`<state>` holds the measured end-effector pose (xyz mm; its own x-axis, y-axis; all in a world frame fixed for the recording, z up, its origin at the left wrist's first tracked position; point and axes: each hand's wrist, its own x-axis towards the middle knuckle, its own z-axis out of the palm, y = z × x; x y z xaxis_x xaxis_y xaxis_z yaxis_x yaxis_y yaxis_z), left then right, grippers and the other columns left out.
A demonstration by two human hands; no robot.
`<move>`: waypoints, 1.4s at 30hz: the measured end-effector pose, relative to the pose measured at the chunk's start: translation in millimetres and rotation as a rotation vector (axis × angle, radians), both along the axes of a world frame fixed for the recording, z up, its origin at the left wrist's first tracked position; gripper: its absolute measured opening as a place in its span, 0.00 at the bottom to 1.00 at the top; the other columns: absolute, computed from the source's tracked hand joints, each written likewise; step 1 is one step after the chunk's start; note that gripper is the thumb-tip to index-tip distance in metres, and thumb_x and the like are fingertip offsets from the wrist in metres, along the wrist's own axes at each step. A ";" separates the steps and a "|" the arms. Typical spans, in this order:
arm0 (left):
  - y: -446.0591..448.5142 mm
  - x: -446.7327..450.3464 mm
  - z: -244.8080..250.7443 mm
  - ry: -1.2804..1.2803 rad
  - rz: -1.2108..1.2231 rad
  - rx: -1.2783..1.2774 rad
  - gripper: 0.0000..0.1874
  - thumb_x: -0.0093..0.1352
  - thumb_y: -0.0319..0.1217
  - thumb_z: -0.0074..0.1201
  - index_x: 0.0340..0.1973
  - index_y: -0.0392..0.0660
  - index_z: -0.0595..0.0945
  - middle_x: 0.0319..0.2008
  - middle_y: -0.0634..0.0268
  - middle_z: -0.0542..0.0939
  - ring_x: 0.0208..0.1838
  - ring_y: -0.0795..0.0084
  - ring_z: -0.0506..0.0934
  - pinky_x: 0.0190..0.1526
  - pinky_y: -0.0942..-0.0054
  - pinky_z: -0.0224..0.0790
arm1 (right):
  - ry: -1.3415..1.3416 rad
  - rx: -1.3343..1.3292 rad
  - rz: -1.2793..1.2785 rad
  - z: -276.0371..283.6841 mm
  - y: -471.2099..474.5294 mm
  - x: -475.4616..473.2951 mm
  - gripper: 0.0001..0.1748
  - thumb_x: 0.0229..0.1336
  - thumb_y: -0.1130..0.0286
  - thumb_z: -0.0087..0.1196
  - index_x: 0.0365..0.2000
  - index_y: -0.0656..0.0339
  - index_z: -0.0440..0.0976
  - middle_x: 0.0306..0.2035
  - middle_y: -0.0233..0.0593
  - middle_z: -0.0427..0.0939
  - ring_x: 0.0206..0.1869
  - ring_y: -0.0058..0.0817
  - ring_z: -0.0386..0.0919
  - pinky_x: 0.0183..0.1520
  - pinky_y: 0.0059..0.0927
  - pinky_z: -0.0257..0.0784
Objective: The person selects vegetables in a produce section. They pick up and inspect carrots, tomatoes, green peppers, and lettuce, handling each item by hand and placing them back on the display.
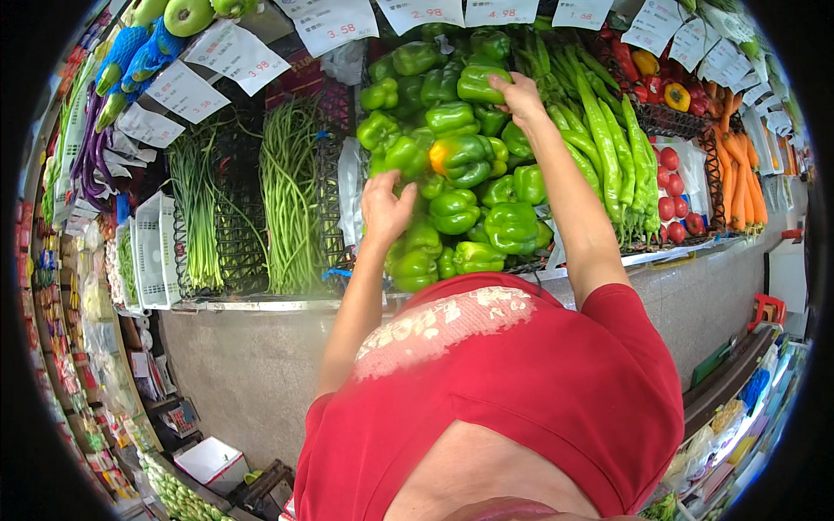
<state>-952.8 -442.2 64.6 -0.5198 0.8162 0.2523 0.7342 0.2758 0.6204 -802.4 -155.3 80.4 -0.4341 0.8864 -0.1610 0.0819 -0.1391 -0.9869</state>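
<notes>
A heap of green bell peppers (pixel 454 211) lies in front of me on a produce stand. My right hand (pixel 519 98) has its fingers on a green bell pepper (pixel 481 84) near the back of the heap, with the thumb side on the pepper's right end. Over the left edge of the heap is my left hand (pixel 387 203), thumb and fingers apart, beside a lighter green pepper (pixel 405 155). Between the hands lies a green pepper with an orange patch (pixel 461 160). Long green chili peppers (pixel 603 143) are piled to the right of my right forearm.
Yardlong beans (pixel 288 202) and garlic chives (pixel 195 215) fill black crates at left. White plastic baskets (pixel 155 251) stand beyond them. Carrots (pixel 736 172), packed tomatoes (pixel 671 195) and mixed bell peppers (pixel 651 84) are at right. Price cards (pixel 326 23) hang over the back. The stand's front rim (pixel 260 304) borders the floor.
</notes>
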 end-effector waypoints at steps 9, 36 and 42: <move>11.4 11.9 -0.3 0.019 -0.042 0.239 0.24 0.56 0.32 0.63 0.46 0.37 0.77 0.40 0.52 0.77 0.46 0.52 0.74 0.50 0.59 0.66 | 0.738 -0.638 0.167 37.5 -76.7 66.2 0.26 0.67 0.50 0.36 0.47 0.61 0.72 0.37 0.48 0.80 0.26 0.45 0.79 0.18 0.26 0.65; 69.8 32.3 42.8 -1.846 -0.267 0.277 0.32 0.68 0.56 0.40 0.57 0.44 0.70 0.53 0.54 0.74 0.50 0.54 0.76 0.44 0.59 0.75 | 0.993 -0.275 0.422 44.8 -140.9 133.0 0.43 0.49 0.64 0.60 0.63 0.68 0.55 0.59 0.58 0.66 0.54 0.57 0.73 0.48 0.45 0.76; 51.6 24.9 48.0 -2.157 -0.457 0.078 0.32 0.70 0.57 0.36 0.59 0.48 0.69 0.54 0.56 0.75 0.51 0.55 0.76 0.42 0.52 0.74 | 0.951 -0.272 0.403 38.7 -139.0 123.8 0.42 0.45 0.69 0.60 0.60 0.71 0.57 0.56 0.54 0.70 0.54 0.49 0.74 0.51 0.45 0.75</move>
<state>-927.9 -390.6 112.6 0.1971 0.9484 -0.2485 -0.8991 0.2759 0.3399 -678.5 -294.3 119.2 -0.7384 0.6349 0.2271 -0.6164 -0.4990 -0.6091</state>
